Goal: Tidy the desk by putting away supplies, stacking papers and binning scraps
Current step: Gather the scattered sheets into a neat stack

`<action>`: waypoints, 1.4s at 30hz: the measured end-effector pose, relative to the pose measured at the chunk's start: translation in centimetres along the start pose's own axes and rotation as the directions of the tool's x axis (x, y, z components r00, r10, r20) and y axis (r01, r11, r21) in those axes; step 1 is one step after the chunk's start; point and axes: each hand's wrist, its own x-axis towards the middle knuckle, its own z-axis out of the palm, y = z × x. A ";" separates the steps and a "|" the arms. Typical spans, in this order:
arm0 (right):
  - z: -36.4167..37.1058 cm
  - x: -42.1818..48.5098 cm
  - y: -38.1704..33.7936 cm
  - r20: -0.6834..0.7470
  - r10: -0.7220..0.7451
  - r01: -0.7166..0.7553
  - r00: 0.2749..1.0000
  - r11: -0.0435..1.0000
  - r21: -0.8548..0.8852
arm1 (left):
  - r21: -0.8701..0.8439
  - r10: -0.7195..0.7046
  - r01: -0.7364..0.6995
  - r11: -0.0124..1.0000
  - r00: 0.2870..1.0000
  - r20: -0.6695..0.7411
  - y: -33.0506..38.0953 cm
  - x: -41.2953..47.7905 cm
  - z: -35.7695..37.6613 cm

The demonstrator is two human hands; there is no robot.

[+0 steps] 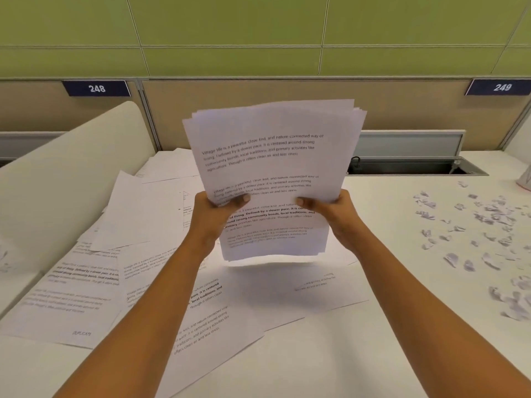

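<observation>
At 12 o'clock above the tabletop (pixel 402 340), our left hand (pixel 214 212) and right hand (pixel 339 214) clamp fingers (pixel 238 199) on the stack (pixel 273 156); we should tap its edge square.

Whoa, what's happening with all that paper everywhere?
A person is tidying a messy desk. The left hand and the right hand grip a stack of papers by its sides, upright above the desk. More loose sheets lie scattered underneath and to the left, and torn paper scraps are spread on the right, not yet binned.
</observation>
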 end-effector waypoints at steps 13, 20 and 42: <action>0.8 -1.3 2.7 0.025 0.003 -0.004 1.000 1.000 0.024 | -0.079 -0.121 0.119 0.990 0.992 -0.027 -2.8 -1.7 -0.2; 0.8 -1.8 5.2 -0.025 0.130 -0.132 0.991 0.988 -0.081 | 0.313 -0.301 0.292 0.904 0.953 -0.019 -5.5 -2.9 -2.0; 0.3 -1.5 6.3 -0.108 0.198 -0.199 0.974 0.980 0.002 | 0.961 -0.619 0.055 0.271 0.775 0.130 -7.3 4.4 -9.9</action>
